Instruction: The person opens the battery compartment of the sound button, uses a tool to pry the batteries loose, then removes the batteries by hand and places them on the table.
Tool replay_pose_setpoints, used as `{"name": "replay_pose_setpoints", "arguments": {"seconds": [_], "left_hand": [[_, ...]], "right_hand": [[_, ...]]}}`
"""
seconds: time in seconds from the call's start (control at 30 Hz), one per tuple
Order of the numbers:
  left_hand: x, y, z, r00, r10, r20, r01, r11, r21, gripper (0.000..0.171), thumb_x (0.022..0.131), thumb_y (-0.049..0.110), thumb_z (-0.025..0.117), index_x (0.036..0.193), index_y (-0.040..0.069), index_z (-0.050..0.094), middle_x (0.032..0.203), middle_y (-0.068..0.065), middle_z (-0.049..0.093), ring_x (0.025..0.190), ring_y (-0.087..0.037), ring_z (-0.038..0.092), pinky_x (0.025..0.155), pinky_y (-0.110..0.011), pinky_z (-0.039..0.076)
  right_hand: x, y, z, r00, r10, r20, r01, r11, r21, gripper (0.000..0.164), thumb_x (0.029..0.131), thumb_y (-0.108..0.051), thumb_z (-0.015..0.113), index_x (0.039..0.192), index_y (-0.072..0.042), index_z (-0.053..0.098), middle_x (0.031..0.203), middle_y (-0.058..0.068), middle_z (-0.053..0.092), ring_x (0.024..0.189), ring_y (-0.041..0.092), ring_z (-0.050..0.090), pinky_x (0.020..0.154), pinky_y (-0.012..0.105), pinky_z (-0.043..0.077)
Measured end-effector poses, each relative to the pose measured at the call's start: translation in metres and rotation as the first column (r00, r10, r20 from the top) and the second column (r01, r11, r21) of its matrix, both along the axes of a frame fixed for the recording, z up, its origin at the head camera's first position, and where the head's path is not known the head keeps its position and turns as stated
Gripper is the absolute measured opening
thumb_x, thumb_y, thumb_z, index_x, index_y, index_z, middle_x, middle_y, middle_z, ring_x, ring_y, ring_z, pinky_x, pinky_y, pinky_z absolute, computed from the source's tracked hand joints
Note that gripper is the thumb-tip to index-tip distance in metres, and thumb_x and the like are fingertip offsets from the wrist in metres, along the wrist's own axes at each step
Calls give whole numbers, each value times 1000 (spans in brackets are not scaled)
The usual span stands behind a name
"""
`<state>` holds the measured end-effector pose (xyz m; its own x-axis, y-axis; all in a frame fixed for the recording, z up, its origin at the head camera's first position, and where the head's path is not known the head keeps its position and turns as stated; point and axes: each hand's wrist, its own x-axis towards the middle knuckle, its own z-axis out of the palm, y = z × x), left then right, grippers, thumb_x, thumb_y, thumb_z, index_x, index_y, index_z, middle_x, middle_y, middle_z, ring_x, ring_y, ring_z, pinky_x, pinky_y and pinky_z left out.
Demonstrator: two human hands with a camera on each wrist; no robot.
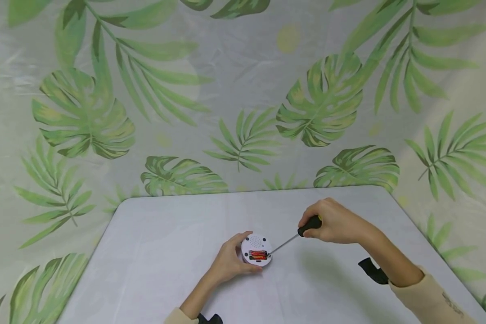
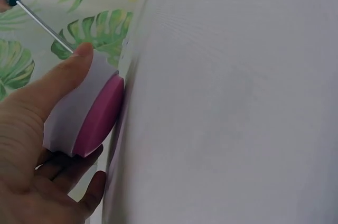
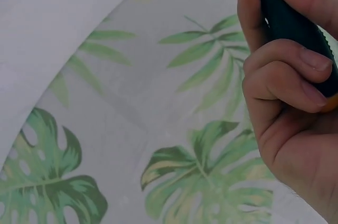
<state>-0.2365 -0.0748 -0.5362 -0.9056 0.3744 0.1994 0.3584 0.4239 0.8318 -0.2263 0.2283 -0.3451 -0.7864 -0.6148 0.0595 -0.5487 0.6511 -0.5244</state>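
Note:
A small round white device [image 1: 256, 241] shows a compartment with red batteries [image 1: 258, 255], a patch of small holes and dark feet on its upturned side. My left hand [image 1: 231, 260] grips it by the edge, thumb on the near side and fingers on the far side. In the left wrist view the device's underside is pink [image 2: 100, 118]. My right hand [image 1: 335, 221] holds a screwdriver [image 1: 309, 225] by its dark handle, seen close up in the right wrist view. The screwdriver's metal shaft slants down to the left, its tip at the device beside the batteries.
The device is over a white table [image 1: 166, 252] with rounded far corners. Behind and around the table hangs a pale cloth [image 1: 243, 90] printed with green leaves. Black straps [image 1: 374, 271] are on both wrists.

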Motion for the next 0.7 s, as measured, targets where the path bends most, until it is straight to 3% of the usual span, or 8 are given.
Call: {"name": "replay_pose_setpoints", "arguments": {"seconds": [0.1, 0.27, 0.43, 0.7], "left_hand": [[-2, -1, -5, 1000, 16, -12, -16, 1000, 26, 94, 60, 32, 101, 143, 13, 61, 129, 0, 71, 106, -14, 63, 91, -26, 51], [-4, -2, -12, 999, 36, -2, -36, 997, 68, 93, 58, 33, 102, 141, 17, 63, 133, -1, 71, 115, -16, 65, 100, -30, 52], [-3, -3, -13, 999, 37, 22, -39, 997, 65, 95, 58, 35, 102, 142, 16, 63, 137, -1, 69, 120, -16, 64, 105, -31, 51], [-3, -2, -9, 1000, 31, 3, -31, 998, 51, 95, 57, 33, 102, 142, 16, 63, 133, 2, 71, 112, -12, 65, 97, -26, 52]], "right_hand": [[-4, 6, -4, 999, 3, 44, -2, 1000, -22, 11, 87, -12, 82, 97, -10, 79, 96, 0, 77, 80, 3, 65, 67, 23, 56], [-11, 16, -6, 996, 15, 92, -11, 999, -48, 13, 87, -13, 82, 99, -10, 80, 97, 1, 78, 80, 4, 66, 67, 24, 56], [-12, 15, -3, 996, 5, 93, -3, 1000, -22, 12, 87, -14, 83, 98, -12, 80, 98, 1, 78, 83, 5, 65, 68, 24, 55], [-8, 1, 5, 998, -13, 66, 11, 1000, 24, 11, 86, -13, 83, 96, -13, 80, 95, -1, 77, 80, 6, 63, 65, 23, 54]]}}
